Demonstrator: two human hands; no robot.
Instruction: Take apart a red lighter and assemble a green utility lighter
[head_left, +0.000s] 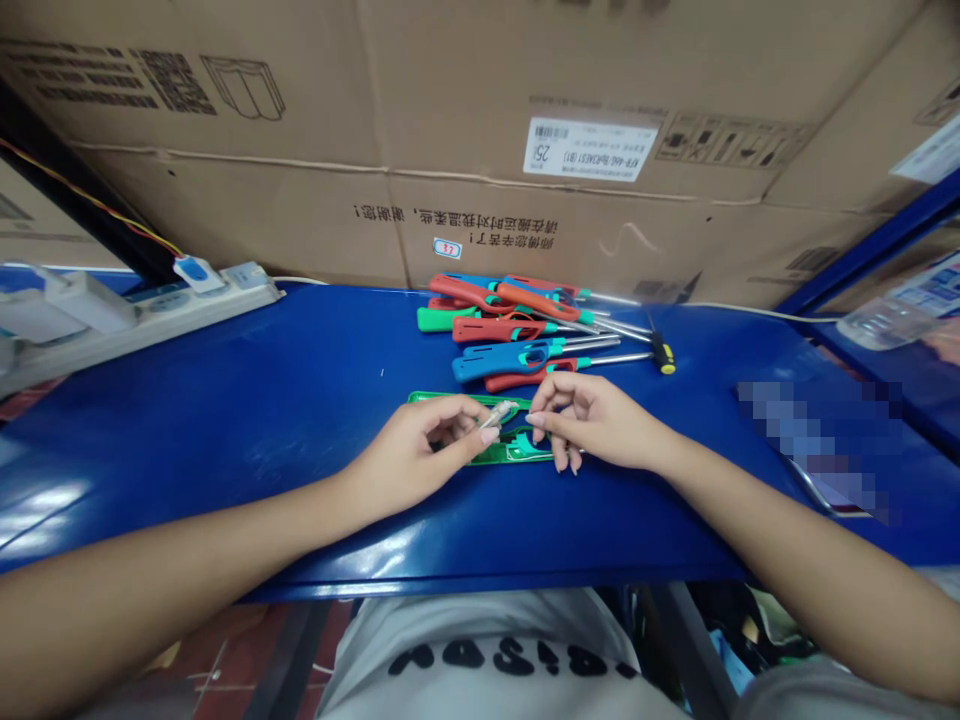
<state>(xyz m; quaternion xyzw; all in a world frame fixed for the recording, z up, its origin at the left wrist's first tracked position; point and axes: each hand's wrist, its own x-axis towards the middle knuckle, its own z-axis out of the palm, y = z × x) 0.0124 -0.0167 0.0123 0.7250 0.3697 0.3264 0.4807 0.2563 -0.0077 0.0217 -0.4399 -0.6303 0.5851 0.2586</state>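
Observation:
My left hand [427, 445] pinches a small pale part [497, 412] between thumb and index finger. Just right of it, my right hand [592, 420] has its thumb and index finger pressed together; anything between them is too small to make out. Beneath both hands lie green casing pieces [431, 397] of a long-necked lighter, partly covered by the fingers. Behind them is a pile of several lighters with metal necks, among them a blue lighter [480, 364] and a red lighter [487, 329].
A yellow-and-black screwdriver [664, 356] lies right of the pile. The blue table [315, 340] also bears a power strip [187, 318] at left and a blurred-out flat object [817, 450] at right. A large cardboard box [300, 200] stands behind.

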